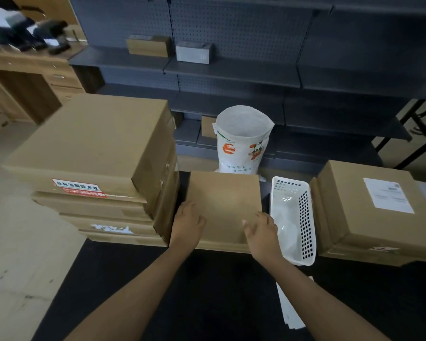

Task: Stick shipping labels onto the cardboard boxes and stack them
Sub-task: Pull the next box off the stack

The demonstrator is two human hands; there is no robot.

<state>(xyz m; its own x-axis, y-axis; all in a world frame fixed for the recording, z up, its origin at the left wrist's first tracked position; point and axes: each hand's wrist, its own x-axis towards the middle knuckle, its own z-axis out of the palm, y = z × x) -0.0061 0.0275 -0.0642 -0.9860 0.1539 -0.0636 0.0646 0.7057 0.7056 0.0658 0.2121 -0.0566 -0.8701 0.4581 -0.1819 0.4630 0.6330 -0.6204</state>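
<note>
A flat plain cardboard box (225, 200) lies in the middle of the black table (207, 291), with no label on its top. My left hand (187, 226) rests on its near left corner, fingers apart. My right hand (262, 233) lies on its near right edge, fingers spread. To the left stands a tall stack of several cardboard boxes (91, 148); the top one carries a red and white sticker (78, 187) on its front. On the right are two stacked boxes (369, 217), the upper one with a white shipping label (387, 195) on top.
A white perforated plastic basket (293, 217) sits between the middle box and the right stack. White sheets (289, 308) lie on the table under my right forearm. Behind the table stands a white woven sack (242, 141) and dark metal shelving (231, 70) with small boxes.
</note>
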